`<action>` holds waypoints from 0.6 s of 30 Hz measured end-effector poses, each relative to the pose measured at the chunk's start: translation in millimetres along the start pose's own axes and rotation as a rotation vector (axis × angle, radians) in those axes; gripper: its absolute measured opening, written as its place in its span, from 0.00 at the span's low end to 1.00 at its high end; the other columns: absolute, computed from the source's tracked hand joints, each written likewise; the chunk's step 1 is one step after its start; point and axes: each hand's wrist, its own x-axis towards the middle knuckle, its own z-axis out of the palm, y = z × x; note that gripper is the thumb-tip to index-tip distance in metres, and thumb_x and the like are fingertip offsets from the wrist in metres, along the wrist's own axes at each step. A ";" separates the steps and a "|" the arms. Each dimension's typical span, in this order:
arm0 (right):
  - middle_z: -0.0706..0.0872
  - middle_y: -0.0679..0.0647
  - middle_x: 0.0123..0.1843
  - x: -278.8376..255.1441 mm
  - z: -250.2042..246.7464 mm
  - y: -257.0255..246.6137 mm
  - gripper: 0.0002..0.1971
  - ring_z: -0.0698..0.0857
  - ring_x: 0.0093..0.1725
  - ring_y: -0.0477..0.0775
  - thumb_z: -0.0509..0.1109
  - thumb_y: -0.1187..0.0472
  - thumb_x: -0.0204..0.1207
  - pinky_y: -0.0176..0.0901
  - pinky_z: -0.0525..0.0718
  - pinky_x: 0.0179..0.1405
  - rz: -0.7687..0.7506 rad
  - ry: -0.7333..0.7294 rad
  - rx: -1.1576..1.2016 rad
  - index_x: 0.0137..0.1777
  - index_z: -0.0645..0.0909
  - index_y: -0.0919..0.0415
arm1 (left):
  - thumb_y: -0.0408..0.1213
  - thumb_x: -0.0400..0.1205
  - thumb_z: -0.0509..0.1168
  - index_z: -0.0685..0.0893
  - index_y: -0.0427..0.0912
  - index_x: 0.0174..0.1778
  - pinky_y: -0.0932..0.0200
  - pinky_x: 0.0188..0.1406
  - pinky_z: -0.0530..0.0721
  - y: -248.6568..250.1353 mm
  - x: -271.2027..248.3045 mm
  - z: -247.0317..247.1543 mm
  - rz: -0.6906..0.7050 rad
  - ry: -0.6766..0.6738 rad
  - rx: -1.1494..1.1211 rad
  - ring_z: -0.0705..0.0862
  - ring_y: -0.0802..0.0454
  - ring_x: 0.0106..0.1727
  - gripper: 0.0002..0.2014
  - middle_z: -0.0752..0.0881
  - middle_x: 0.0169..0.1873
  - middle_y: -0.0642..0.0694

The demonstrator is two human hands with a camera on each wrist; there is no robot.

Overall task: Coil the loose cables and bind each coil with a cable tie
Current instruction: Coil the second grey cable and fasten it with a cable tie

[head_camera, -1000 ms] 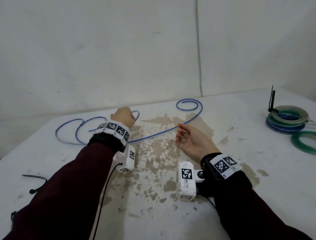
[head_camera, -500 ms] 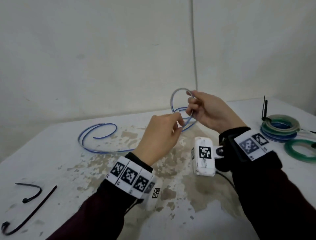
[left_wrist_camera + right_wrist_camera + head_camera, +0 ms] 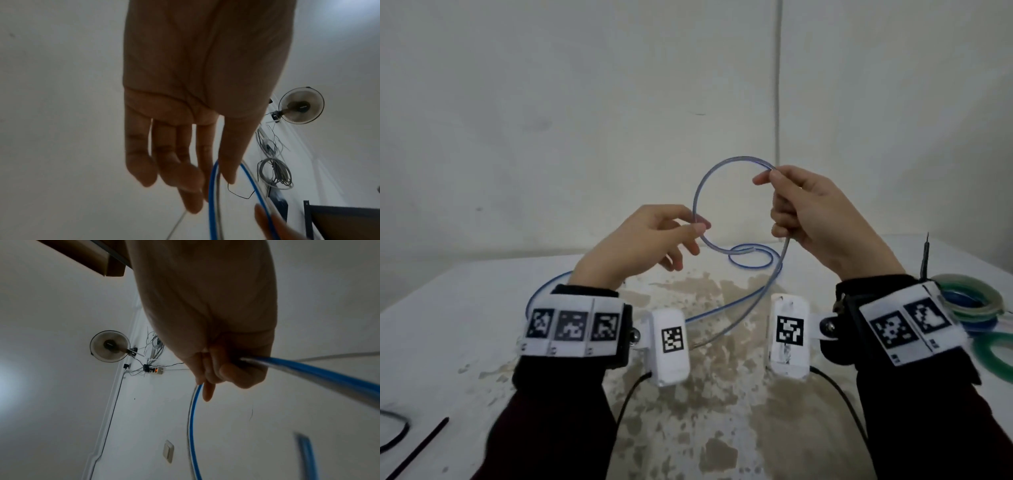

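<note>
A loose blue cable (image 3: 697, 192) is lifted off the white table (image 3: 465, 308) and curves into one round loop in the air. My left hand (image 3: 697, 228) pinches the loop's lower left between thumb and forefinger. The left wrist view has the cable (image 3: 211, 194) passing between thumb and fingers. My right hand (image 3: 768, 178) pinches the loop's top right, and its lower fingers curl round the strand that drops to the table. The right wrist view shows that fist closed on the cable (image 3: 308, 371). The cable's remaining length (image 3: 753, 260) lies curled behind the hands.
Black cable ties (image 3: 417, 445) lie at the table's near left corner. A stack of bound coils (image 3: 969, 301) with an upright tie tail sits at the right edge, and a green coil (image 3: 996, 356) lies in front of it. A white wall stands close behind the table.
Both hands have risen with the cable and moved apart. The small loop between them has opened into a wide ring, and more cable has come off the table.
</note>
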 end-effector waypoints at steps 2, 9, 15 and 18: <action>0.71 0.47 0.26 0.7 3.4 0.5 0.12 0.68 0.24 0.46 0.57 0.60 0.86 0.35 0.76 0.25 0.042 0.009 -0.105 0.49 0.81 0.60 | 0.36 0.84 0.63 0.85 0.37 0.43 0.56 0.34 0.82 1.9 -2.3 -5.7 0.052 -0.004 -0.021 0.81 0.52 0.26 0.08 0.86 0.32 0.44; 0.79 0.45 0.61 -6.9 18.0 2.6 0.22 0.77 0.61 0.41 0.69 0.49 0.77 0.30 0.71 0.54 -0.193 -0.223 -0.869 0.71 0.73 0.45 | 0.47 0.83 0.63 0.80 0.47 0.32 0.37 0.45 0.85 4.7 -14.6 -12.2 0.132 -0.033 0.284 0.84 0.37 0.33 0.14 0.84 0.25 0.39; 0.74 0.54 0.30 -3.7 21.1 1.1 0.10 0.74 0.33 0.56 0.61 0.58 0.83 0.50 0.78 0.38 -0.323 -0.086 -0.808 0.41 0.80 0.54 | 0.41 0.83 0.64 0.83 0.35 0.37 0.56 0.34 0.80 7.9 -17.3 -14.0 0.118 -0.059 0.145 0.80 0.48 0.23 0.14 0.80 0.21 0.43; 0.70 0.52 0.29 -5.4 16.8 -3.9 0.12 0.75 0.30 0.60 0.60 0.56 0.84 0.50 0.81 0.34 -0.244 -0.083 -0.745 0.41 0.81 0.54 | 0.35 0.84 0.62 0.81 0.30 0.40 0.57 0.33 0.85 5.8 -18.6 -15.6 0.102 -0.068 -0.001 0.84 0.43 0.25 0.12 0.82 0.24 0.40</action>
